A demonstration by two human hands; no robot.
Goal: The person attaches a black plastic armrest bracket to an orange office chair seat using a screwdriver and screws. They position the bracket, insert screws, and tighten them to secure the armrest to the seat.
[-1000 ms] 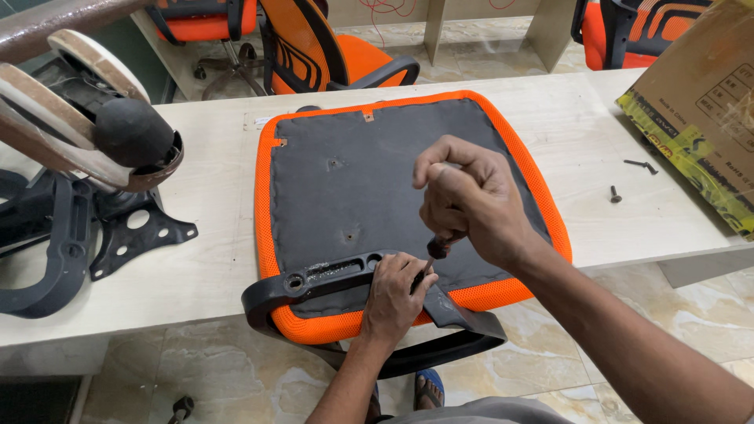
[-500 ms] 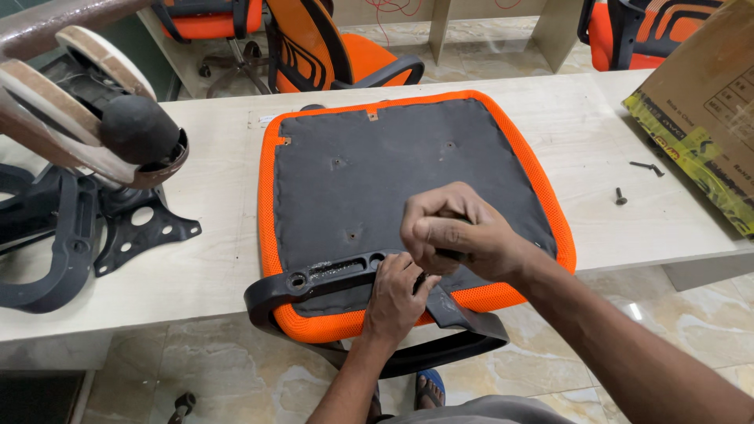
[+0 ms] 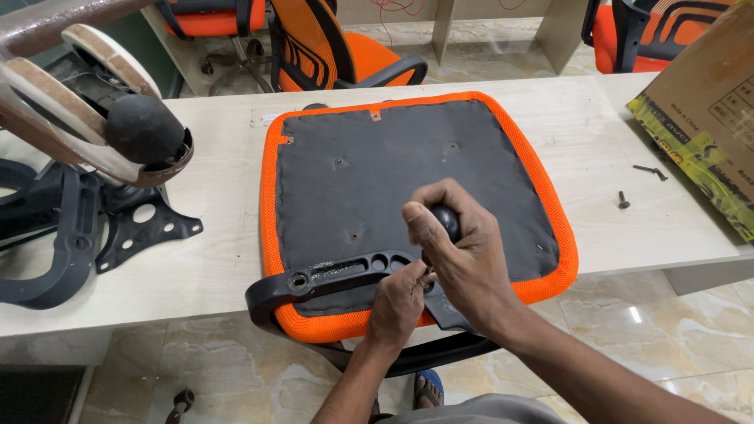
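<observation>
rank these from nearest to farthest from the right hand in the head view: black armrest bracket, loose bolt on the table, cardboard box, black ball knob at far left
1. black armrest bracket, just below and left of the right hand, at the seat's near edge.
2. loose bolt, to the right on the table.
3. cardboard box, far right corner, and black ball knob, far left: too close to call.

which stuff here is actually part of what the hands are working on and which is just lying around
In use:
- orange seat cushion, underside up
- black armrest bracket on its near edge
- black-handled tool gripped by right hand
- left hand at the bracket

Lying about:
- two loose screws
- cardboard box
- black chair base parts
- orange chairs behind the table
</observation>
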